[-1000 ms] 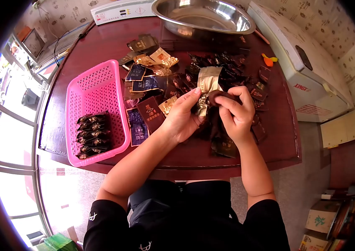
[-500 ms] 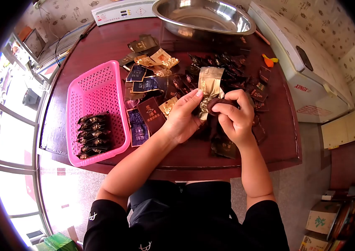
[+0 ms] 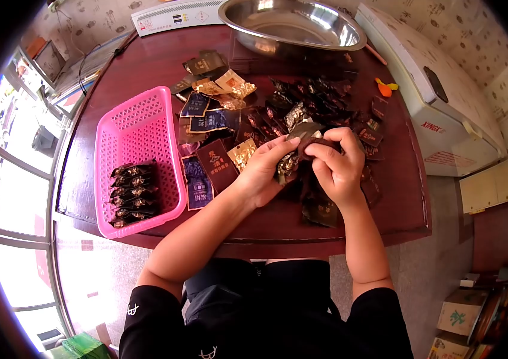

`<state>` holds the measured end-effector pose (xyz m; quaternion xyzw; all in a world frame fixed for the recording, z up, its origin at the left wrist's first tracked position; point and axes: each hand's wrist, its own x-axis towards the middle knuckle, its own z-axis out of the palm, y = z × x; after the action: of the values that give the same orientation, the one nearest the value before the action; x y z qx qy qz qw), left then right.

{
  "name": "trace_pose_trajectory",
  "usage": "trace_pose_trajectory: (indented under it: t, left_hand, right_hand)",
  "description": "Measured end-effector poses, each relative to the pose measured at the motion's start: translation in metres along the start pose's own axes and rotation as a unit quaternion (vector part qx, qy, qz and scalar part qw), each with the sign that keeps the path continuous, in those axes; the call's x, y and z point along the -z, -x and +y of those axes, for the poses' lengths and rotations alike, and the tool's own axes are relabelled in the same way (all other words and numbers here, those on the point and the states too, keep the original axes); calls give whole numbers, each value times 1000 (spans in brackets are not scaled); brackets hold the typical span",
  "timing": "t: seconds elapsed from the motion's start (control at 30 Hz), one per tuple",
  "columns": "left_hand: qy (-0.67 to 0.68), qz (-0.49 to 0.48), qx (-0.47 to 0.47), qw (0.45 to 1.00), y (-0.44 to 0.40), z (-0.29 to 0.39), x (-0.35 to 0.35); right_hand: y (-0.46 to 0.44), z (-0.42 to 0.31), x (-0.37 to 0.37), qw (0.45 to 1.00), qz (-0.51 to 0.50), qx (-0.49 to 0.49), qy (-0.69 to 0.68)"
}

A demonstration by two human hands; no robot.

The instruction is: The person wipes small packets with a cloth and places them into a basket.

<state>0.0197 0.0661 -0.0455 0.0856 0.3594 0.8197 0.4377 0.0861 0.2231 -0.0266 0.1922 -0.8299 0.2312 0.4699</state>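
Note:
My left hand [image 3: 269,167] is closed on a crumpled gold foil packet [image 3: 288,163], held over the table. Against it, my right hand [image 3: 337,164] pinches a dark brown packet [image 3: 312,143] between thumb and fingers. Where the two packets meet, the fingers partly hide them. Beyond and to the right of my hands lies a heap of dark packets [image 3: 320,93]. Gold packets [image 3: 230,84] and blue packets [image 3: 197,179] lie to the left. A row of several dark packets [image 3: 133,194] stands in the pink basket [image 3: 173,149].
A steel basin [image 3: 293,45] and a white device [image 3: 176,18] are at the back of the red table [image 3: 236,230]. On the right stand a white appliance [image 3: 439,96] and, near it, an orange and yellow object [image 3: 385,88].
The gold foil packet, which stood up flat above my fingers, is now folded down and crumpled, its darker side showing. Both hands have stayed nearly in place.

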Motion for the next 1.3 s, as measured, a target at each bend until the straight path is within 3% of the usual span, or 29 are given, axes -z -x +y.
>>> trace_pose_trajectory:
  t: [0.07,0.2,0.37,0.47,0.57,0.67,0.8,0.93,1.0,1.07,1.1,1.2,1.3]
  left_hand:
    - [12,-34,2,999,-3,-1,7]
    - [17,-18,-4,1000,1,5,0]
    - [-14,-23,-46,999,-2,2,-1]
    - [-5,-35,-49,998,-2,2,1]
    - [-5,-44,-57,997,-3,2,-2]
    - [-8,-56,-60,997,-3,1,2]
    - [-62,-56,-61,995,-6,-5,1]
    - [-32,-66,-81,994,-10,-5,8]
    - [47,-51,-105,992,-12,-5,6]
    - [32,-44,-115,992,-11,-4,12]
    - [17,-39,-122,992,-11,-4,14]
    - [45,-4,-78,996,-9,-6,10]
    - [1,-13,-117,993,-12,-11,7]
  right_hand:
    - [5,1,-2,998,19,-59,24]
    - [2,-6,-2,1000,-15,4,-21]
    - [5,1,-1,998,14,-51,35]
    - [3,3,-1,996,40,-38,68]
    - [-1,-7,3,999,-1,34,11]
    - [0,-5,1,999,15,30,12]
    - [5,11,2,986,79,-91,115]
    - [3,8,9,987,125,-86,56]
    - [3,-3,5,999,43,-16,23]
    - [-2,-10,-7,997,-70,33,21]
    - [1,-8,-10,995,-93,-10,44]
    - [11,15,-13,994,-42,-79,63]
    - [13,16,-13,992,-22,-105,59]
